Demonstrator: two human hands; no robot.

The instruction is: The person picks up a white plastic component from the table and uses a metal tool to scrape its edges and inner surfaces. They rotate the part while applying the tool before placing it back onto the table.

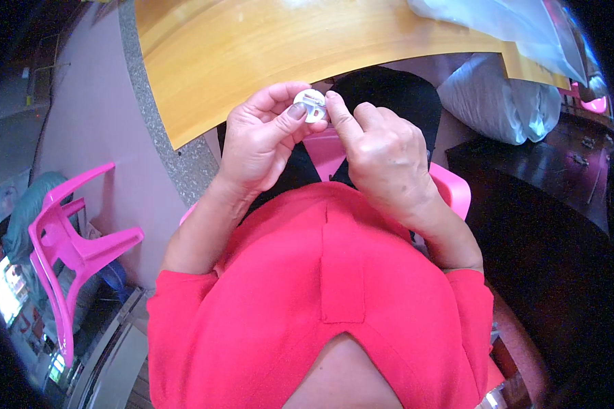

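Between the thumb and fingers of my left hand [259, 140] is a small round white plastic piece [312, 97] with slots or cut-outs in its face. It is held just off the near edge of the wooden table, over my lap. My right hand [387, 146] is close beside it. The right index finger reaches forward, its tip at the right rim of the piece, while the other fingers curl in. Its thumb is hidden under the hand, so whether it pinches a small part there is not visible.
The yellow wooden table [252, 48] spans the front. Clear plastic sheeting [498, 20] lies at its far right, above a filled translucent bag [491, 99]. A dark surface [518, 170] stands to the right. At left is a pink plastic chair [75, 238]; I sit on another pink seat [450, 191].
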